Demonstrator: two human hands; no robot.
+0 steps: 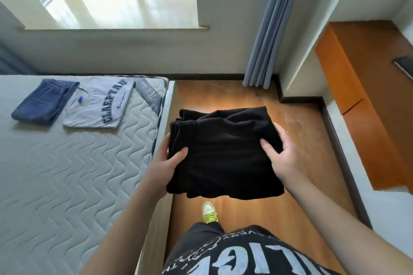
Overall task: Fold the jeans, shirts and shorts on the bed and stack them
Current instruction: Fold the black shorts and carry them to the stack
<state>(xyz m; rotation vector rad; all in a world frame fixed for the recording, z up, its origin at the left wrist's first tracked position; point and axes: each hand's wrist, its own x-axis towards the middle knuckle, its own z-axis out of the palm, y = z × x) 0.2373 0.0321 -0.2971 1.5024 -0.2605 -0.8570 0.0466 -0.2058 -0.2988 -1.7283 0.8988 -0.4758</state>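
Two hands carry a folded black garment, probably the shorts [223, 152], in the air above the wooden floor [257, 100], just right of the bed's edge. The left hand [165, 163] grips the bundle's left side at about 9 o'clock, thumb on top and fingers hidden beneath. The right hand [283, 154] grips the right side at about 3 o'clock in the same way, thumb pressed into the top fabric.

On the bed [67, 174], up at 10 o'clock from the bundle, lie the folded jeans [44, 102] and, touching them on their right, the folded grey shirt [100, 105] with its lettering face up. Neither sits on top of the other, so no stack appears to have been started.

The step in hand looks like bringing the black bundle over to join them. To do it well, keep both grips level so the layers do not slide apart, since the near hem already sags at 6 o'clock. Lower it flat and square onto a chosen base piece, then release both sides together and smooth the top.
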